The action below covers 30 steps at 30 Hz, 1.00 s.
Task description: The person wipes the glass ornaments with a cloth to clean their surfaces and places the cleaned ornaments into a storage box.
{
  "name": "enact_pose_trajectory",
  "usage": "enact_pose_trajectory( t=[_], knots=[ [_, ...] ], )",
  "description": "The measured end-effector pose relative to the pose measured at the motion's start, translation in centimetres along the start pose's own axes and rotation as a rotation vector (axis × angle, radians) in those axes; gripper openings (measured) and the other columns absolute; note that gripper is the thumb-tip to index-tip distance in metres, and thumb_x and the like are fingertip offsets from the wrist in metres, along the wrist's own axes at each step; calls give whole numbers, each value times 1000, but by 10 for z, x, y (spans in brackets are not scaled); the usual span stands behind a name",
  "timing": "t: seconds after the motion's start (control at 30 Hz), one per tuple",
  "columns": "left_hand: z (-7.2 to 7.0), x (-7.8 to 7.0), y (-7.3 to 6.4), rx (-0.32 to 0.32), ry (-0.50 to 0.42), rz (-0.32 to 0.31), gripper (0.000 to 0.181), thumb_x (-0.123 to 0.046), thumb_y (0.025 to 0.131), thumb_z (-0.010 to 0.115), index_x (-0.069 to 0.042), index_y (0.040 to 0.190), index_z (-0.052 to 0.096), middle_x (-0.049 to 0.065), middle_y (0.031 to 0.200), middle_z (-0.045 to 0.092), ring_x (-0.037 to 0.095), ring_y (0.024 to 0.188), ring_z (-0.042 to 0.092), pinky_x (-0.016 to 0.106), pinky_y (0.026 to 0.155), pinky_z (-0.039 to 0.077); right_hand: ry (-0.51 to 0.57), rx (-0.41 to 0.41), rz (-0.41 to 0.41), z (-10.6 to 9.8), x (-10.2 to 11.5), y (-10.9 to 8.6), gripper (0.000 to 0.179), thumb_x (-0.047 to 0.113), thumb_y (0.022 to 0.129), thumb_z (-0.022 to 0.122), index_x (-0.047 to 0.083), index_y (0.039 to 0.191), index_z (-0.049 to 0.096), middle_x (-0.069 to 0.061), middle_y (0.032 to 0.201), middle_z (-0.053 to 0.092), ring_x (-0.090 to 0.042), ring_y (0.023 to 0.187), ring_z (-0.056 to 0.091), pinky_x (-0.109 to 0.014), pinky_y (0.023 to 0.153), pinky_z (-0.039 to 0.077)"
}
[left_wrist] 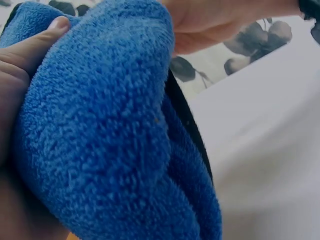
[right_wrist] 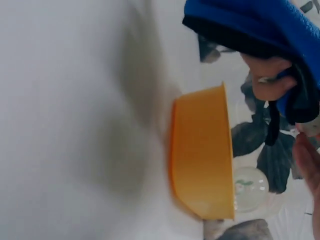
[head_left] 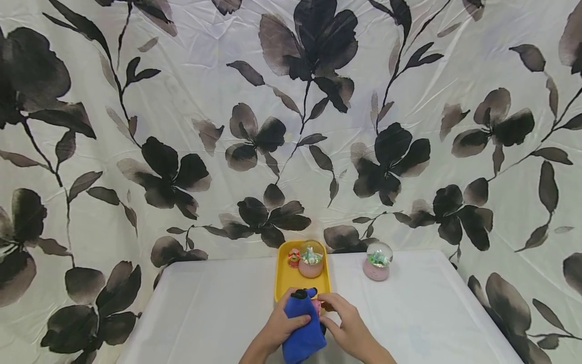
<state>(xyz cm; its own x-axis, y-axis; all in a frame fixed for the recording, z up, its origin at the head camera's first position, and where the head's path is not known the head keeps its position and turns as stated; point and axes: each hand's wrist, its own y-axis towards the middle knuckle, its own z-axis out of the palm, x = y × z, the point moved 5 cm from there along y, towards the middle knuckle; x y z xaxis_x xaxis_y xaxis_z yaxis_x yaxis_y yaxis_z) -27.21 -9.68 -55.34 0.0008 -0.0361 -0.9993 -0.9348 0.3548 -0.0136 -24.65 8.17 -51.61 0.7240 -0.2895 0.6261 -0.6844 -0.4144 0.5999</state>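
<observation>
A blue plush cloth [head_left: 301,336] with black edging is bunched in my left hand [head_left: 278,323], whose thumb presses on its front. Its fleecy surface fills much of the left wrist view. Just right of the cloth, my right hand [head_left: 347,323] pinches a small pink object [head_left: 317,305] between thumb and fingers. The cloth covers most of that object, so its kind cannot be told. Both hands are above the near end of a yellow tray [head_left: 281,283]. In the right wrist view, the cloth [right_wrist: 250,22] hangs over the left hand's curled fingers [right_wrist: 270,82].
Inside the tray stand a snow globe with a pink base [head_left: 311,268] and a small red figurine [head_left: 294,258]. Another pink-based snow globe [head_left: 377,270] stands right of the tray on the white table [head_left: 209,303]. A flower-printed cloth backdrop [head_left: 182,101] hangs behind.
</observation>
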Motion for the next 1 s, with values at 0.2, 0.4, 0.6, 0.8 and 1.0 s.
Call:
enact_pose_trajectory(
  t=[0.2, 0.4, 0.6, 0.8, 1.0],
  knots=[
    [-1, -2, -6, 2, -23, -32, 57, -28, 87, 75, -15, 133, 45, 11, 124, 54, 31, 110, 52, 54, 90, 44, 50, 11, -24, 3, 3, 0, 53, 2, 81, 77, 10, 129, 56, -5, 123, 59, -18, 107, 60, -29, 84, 52],
    [2, -8, -4, 20, -119, 2, 55, -26, 90, 72, -12, 135, 43, 12, 125, 54, 30, 112, 52, 49, 93, 44, 0, 42, -43, -1, 0, 6, 51, 5, 84, 76, 13, 130, 57, -1, 124, 61, -15, 109, 60, -31, 89, 50],
    [2, -8, 1, 48, -57, 17, 55, -24, 87, 75, -14, 131, 46, 12, 124, 54, 31, 110, 52, 51, 91, 44, 77, 121, 163, -1, -14, 9, 34, 24, 97, 61, 11, 128, 56, 3, 116, 63, -10, 98, 62, -34, 80, 53],
    [0, 5, -1, 84, -251, 44, 52, -17, 91, 70, -8, 134, 42, 13, 123, 54, 28, 111, 53, 41, 92, 44, 24, 99, -32, 2, 0, 8, 55, 7, 84, 76, 14, 134, 54, -1, 132, 56, -19, 118, 56, -33, 90, 50],
    [2, 9, -4, 82, -302, 7, 56, -17, 93, 67, -7, 139, 37, 13, 126, 53, 28, 113, 53, 40, 94, 44, -17, 113, -78, 3, 4, 10, 43, 10, 91, 69, 11, 131, 55, 1, 121, 61, -13, 107, 60, -29, 88, 50]
  ],
)
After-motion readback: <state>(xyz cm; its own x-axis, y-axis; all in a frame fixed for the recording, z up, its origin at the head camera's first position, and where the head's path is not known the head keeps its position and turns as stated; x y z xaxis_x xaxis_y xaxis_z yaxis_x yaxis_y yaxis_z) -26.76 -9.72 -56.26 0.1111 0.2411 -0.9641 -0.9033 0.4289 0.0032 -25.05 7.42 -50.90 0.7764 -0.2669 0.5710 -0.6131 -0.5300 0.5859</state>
